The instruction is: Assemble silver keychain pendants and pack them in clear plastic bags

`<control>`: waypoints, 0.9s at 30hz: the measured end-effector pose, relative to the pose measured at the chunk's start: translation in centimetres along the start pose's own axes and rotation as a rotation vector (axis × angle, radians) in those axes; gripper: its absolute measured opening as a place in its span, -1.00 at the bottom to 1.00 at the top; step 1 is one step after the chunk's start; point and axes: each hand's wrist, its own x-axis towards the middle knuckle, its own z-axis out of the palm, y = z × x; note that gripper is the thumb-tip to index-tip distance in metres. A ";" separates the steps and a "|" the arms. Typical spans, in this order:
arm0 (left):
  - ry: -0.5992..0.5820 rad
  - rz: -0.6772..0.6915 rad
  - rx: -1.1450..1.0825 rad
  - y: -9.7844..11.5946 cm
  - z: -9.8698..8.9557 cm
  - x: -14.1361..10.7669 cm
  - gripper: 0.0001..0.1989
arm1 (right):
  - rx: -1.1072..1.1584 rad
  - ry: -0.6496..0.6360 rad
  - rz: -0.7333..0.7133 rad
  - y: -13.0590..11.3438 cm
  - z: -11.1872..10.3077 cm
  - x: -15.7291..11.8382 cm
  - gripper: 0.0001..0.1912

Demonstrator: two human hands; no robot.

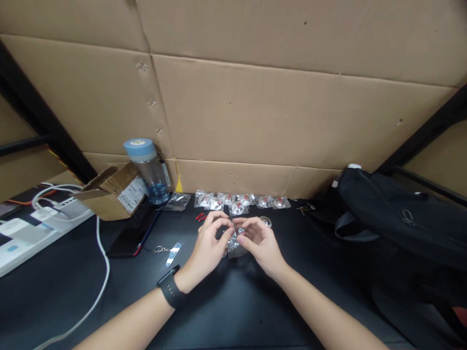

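My left hand [213, 238], with a dark watch on its wrist, pinches a thin metallic piece [234, 225] seen nearly edge-on. From the other side, the closed fingers of my right hand [260, 240] grip the same piece. Its exact kind cannot be made out. Below the fingertips lies a crinkled clear plastic bag [238, 249]. A round metal disc [267, 222] rests just behind my right hand. Small red pieces [200, 217] lie beyond my left hand. Farther back are several clear bags [238, 208] holding round metallic parts with red bits.
At left stand an open cardboard box [122, 192], a blue-lidded bottle [149, 170] and a white power strip [44, 233] with a cable. A phone [134, 233] and a keyring with a tag [173, 254] lie nearer. A black backpack [386, 214] fills the right side. Cardboard [255, 112] walls the back.
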 end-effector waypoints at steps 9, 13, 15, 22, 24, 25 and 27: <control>0.023 0.024 0.263 1.3 -0.2 -0.5 -0.90 | 0.064 0.006 0.032 0.6 -0.1 -0.1 -0.70; 0.013 0.057 0.310 1.6 -0.3 -0.5 -0.90 | 0.042 0.023 0.022 0.6 0.0 -0.2 -0.71; 0.011 0.089 0.349 1.6 -0.4 -0.6 -0.89 | 0.005 0.026 0.007 0.5 0.1 -0.3 -0.68; 0.001 0.177 0.456 1.0 -0.4 -0.6 -0.89 | -0.152 -0.011 -0.085 0.2 0.0 -0.3 -0.64; -0.007 0.176 0.452 0.9 -0.4 -0.7 -0.88 | -0.165 -0.008 -0.113 0.2 0.0 -0.2 -0.65; -0.011 0.175 0.449 0.9 -0.4 -0.7 -0.87 | -0.169 -0.006 -0.124 0.2 0.0 -0.2 -0.65; -0.015 0.170 0.442 0.9 -0.4 -0.7 -0.86 | -0.176 -0.007 -0.139 0.2 -0.1 -0.2 -0.64</control>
